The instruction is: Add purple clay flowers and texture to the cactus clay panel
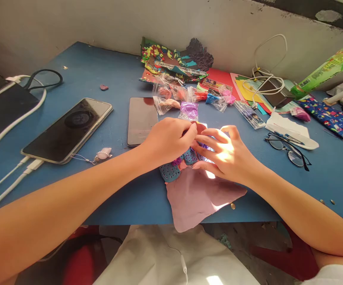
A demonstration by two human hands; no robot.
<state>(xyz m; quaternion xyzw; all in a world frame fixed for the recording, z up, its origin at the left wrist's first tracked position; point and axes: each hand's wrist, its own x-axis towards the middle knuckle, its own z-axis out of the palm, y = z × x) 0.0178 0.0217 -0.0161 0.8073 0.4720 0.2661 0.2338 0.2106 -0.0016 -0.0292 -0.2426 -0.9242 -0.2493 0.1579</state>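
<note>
My left hand (173,135) is closed, thumb and fingers pinched at the edge of a small reddish-brown piece that looks like modelling clay (200,127). From the other side comes my right hand (226,153), its fingers apart and curved over the work, their tips close to that piece. Beneath both hands lies a pinkish-mauve sheet (198,198) that overhangs the table's front edge. On its upper part sit blue clay pieces dotted with holes (170,173), with purple bits among them. The fingers hide much of this area.
Left of the hands lie a phone with cables (67,130), a beaded charm (103,153) and a dark tablet-like device (142,118). Bagged clay (189,109) and a clay-covered board (171,59) are behind. Eyeglasses (288,150) and a white cable (268,79) lie right.
</note>
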